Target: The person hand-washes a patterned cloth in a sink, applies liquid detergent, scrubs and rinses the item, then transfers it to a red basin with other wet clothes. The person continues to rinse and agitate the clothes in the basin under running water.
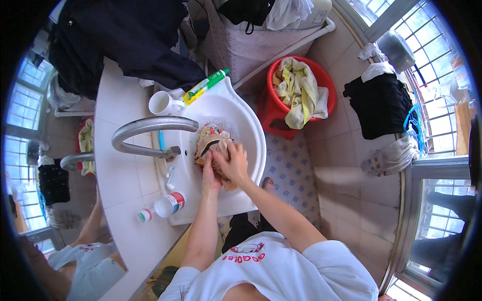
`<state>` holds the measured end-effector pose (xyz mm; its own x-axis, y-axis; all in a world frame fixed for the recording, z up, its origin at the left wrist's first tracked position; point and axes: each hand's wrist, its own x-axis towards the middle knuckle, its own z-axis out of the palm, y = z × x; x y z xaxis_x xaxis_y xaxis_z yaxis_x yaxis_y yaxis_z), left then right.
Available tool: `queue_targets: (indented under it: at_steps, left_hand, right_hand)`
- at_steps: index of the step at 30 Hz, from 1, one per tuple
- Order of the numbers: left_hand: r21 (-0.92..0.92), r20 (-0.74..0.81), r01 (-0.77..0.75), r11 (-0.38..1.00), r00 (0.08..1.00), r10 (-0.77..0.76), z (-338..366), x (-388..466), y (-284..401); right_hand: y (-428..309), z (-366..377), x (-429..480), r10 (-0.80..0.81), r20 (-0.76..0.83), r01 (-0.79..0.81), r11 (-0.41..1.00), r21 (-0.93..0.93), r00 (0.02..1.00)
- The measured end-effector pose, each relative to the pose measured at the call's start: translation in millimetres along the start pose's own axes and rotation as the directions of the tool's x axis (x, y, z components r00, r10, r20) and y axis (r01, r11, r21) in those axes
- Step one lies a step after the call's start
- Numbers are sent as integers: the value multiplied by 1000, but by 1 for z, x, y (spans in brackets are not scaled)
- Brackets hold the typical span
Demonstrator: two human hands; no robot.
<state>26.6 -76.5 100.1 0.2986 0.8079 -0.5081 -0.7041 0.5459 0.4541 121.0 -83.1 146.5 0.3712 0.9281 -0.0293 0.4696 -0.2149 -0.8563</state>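
Observation:
Over the white ceramic washbasin [250, 150], both of my hands grip a wet, bunched-up cloth item [212, 137]. Its fabric is beige with a colourful print and a dark strip. My left hand [211, 175] has the cloth from the near left side. From the right, my right hand [234, 161] presses on it, fingers curled over the folds. A curved metal faucet [150, 122] arches above the basin with its spout end close to the cloth. Whether water runs from it I cannot tell. The lower part of the cloth is hidden behind my hands.
On the basin's back rim lie a green-yellow toothpaste tube [205, 87] and a white cup [160, 103]. A clear plastic bottle [169, 205] lies at the left. Right of the basin, a red bucket [331, 94] holds yellow-white towels [299, 90]. A mirror [56, 158] borders the left side.

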Motion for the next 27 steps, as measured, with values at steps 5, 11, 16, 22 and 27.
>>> queue_targets:
  at_steps: [5,11,16,22,27]
  left_hand:
    - [-234,203,185,954,969,-138,3,-1,0]
    - [-9,56,-21,1000,998,21,0,2,-5]
    - [-295,494,330,897,856,-152,-12,11,6]
    - [249,-33,-133,959,989,146,14,5,5]
    - [776,178,-302,554,947,268,38,-28,48]
  right_hand:
    - [18,-1,-41,-489,154,513,830,-220,858]
    - [30,18,21,-14,-236,22,999,33,972]
    - [8,3,-46,-227,14,224,967,121,974]
    - [27,10,-3,149,56,-156,973,169,987]
    - [62,-30,21,521,452,-689,574,444,725]
